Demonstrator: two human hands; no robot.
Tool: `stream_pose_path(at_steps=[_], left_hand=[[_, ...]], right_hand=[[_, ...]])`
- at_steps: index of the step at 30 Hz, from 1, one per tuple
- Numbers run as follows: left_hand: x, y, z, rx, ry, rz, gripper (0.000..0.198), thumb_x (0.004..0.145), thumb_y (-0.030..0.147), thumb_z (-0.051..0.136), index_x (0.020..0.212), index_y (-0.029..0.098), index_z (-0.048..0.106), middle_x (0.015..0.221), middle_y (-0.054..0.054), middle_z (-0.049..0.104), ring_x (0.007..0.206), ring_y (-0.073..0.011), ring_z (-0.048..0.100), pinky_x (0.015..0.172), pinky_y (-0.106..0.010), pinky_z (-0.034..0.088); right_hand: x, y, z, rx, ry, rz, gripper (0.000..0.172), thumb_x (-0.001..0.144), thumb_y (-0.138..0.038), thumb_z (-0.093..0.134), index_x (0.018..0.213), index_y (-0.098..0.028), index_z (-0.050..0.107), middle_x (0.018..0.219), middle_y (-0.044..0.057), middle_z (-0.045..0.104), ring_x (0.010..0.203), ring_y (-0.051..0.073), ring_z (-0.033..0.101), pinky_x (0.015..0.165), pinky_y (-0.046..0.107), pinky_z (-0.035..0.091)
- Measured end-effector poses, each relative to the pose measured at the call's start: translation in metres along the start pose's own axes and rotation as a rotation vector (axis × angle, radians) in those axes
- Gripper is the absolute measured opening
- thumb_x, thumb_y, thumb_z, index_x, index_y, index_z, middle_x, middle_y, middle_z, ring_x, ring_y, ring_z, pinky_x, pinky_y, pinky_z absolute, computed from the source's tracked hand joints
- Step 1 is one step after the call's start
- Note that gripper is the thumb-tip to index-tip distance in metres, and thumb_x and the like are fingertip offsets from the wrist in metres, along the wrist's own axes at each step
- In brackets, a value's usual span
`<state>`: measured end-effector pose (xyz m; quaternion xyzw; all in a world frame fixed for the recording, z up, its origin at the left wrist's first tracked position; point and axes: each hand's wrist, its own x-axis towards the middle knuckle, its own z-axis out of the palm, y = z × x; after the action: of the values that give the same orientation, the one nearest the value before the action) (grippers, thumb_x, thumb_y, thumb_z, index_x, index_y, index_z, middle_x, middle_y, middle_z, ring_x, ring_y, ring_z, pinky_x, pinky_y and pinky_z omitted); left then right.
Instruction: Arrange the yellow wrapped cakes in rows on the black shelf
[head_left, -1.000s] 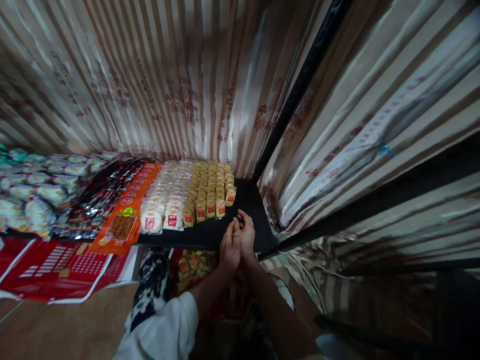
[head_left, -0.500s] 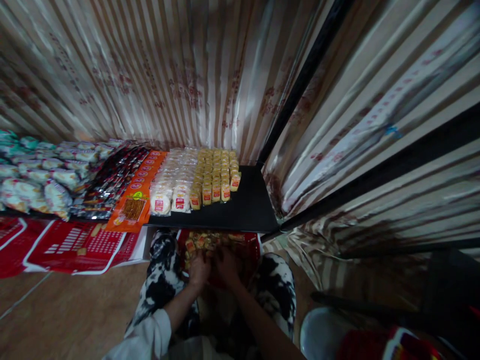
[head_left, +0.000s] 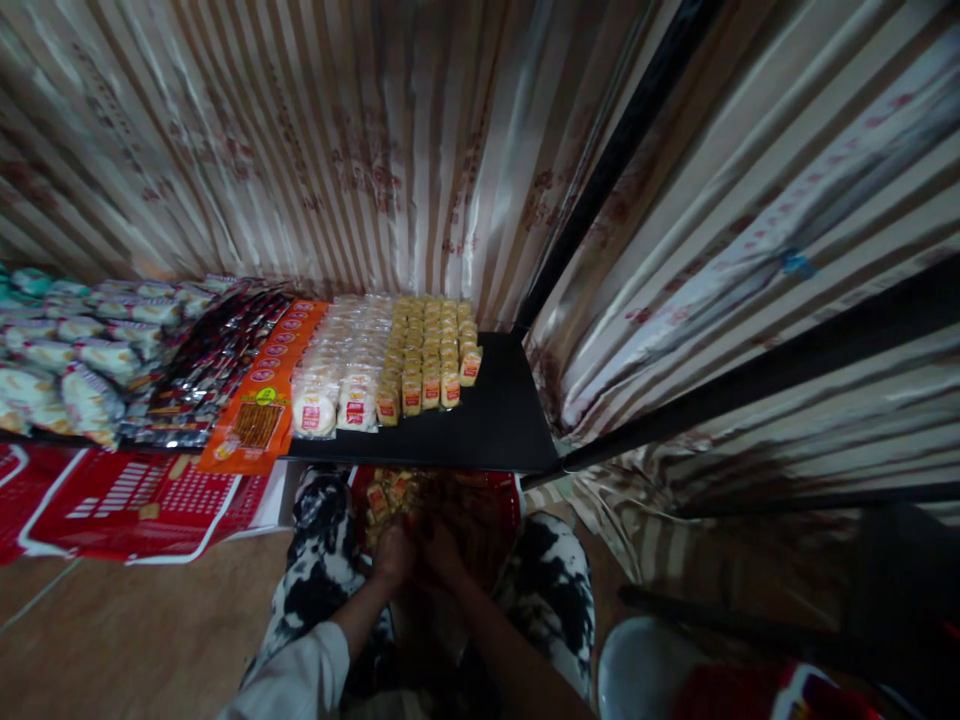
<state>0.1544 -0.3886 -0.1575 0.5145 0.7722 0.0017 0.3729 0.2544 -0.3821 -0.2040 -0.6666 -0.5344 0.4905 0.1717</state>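
Okay so far left on the black shelf (head_left: 487,425) there's a few green packets (head_left: 31,283), then a big heap of white packets (head_left: 94,355). Below the edge there hangs a shiny red printed sheet (head_left: 135,510). Next along is a slanting pile of dark glossy packets (head_left: 214,350), then an orange bag (head_left: 255,425) poking out over the front edge. After that, two rows of round white packets (head_left: 322,410), and right beside them the little yellow packets (head_left: 429,365) in tidy rows, the right-most row ending further back than the others.

More yellow ones sit loose down in a red container (head_left: 514,500), between knees in black-and-white patterned trousers (head_left: 319,550). Both hands are down there, close together: left hand (head_left: 395,556) just by the loose yellow packets, right hand (head_left: 442,552) next to it. It's so dim I honestly can't tell if the fingers on either are apart, together or clamped on something.

Further right it's bare black shelf, a black post (head_left: 600,180), striped curtain (head_left: 697,300) with a blue tie (head_left: 798,263), and something pale and rounded (head_left: 645,665) low down.
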Motion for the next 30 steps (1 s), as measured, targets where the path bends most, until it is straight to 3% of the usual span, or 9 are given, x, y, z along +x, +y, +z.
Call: stream_pose_path(at_steps=[4,9,14,21,27,30], left_hand=[[0.002,0.002,0.003,-0.039,-0.021,0.015,0.037,0.089,0.019,0.036,0.121,0.01,0.054,0.115,-0.015,0.063,0.109,-0.0183,0.059,0.089,-0.024,0.041],[-0.006,0.007,0.0,-0.067,-0.016,0.015,0.035,0.087,0.017,0.043,0.118,0.009,0.055,0.114,-0.015,0.063,0.111,-0.0171,0.057,0.089,-0.021,0.039],[-0.021,0.014,-0.01,-0.091,0.008,0.021,0.034,0.086,0.015,0.044,0.116,0.009,0.056,0.117,-0.014,0.062,0.11,-0.0166,0.057,0.089,-0.02,0.04],[-0.042,0.029,-0.02,-0.217,0.182,0.051,0.035,0.082,0.007,0.041,0.112,0.013,0.06,0.116,-0.01,0.063,0.111,-0.0155,0.056,0.096,-0.022,0.038],[-0.057,0.053,-0.03,-0.363,0.347,0.262,0.035,0.083,0.013,0.038,0.112,0.016,0.058,0.114,-0.008,0.062,0.11,-0.0159,0.055,0.098,-0.025,0.04],[-0.058,0.069,-0.037,-0.425,0.378,0.345,0.038,0.08,0.012,0.04,0.114,0.014,0.056,0.113,-0.009,0.06,0.108,-0.0162,0.056,0.097,-0.025,0.04]], right_hand=[[0.0,0.003,-0.001,0.026,0.031,-0.013,0.034,0.08,-0.031,0.049,0.106,-0.014,0.062,0.113,0.016,0.065,0.107,0.026,0.06,0.093,0.036,0.044],[-0.005,-0.001,-0.01,0.081,0.03,-0.027,0.044,0.076,-0.025,0.052,0.117,-0.01,0.056,0.119,0.018,0.062,0.111,0.024,0.059,0.095,0.032,0.043],[-0.014,-0.012,-0.022,0.063,0.039,0.007,0.035,0.072,-0.016,0.051,0.105,-0.012,0.061,0.107,0.015,0.068,0.099,0.023,0.064,0.088,0.031,0.047],[-0.034,-0.027,-0.045,0.131,0.182,-0.165,0.039,0.067,-0.013,0.051,0.103,-0.018,0.064,0.102,0.009,0.07,0.097,0.023,0.064,0.088,0.033,0.048],[-0.047,-0.046,-0.078,0.144,0.327,-0.354,0.039,0.074,-0.022,0.047,0.111,-0.021,0.06,0.111,0.008,0.065,0.1,0.022,0.062,0.09,0.036,0.049],[-0.045,-0.057,-0.096,0.143,0.355,-0.401,0.041,0.076,-0.025,0.046,0.115,-0.021,0.056,0.108,0.008,0.064,0.093,0.02,0.063,0.083,0.032,0.052]])
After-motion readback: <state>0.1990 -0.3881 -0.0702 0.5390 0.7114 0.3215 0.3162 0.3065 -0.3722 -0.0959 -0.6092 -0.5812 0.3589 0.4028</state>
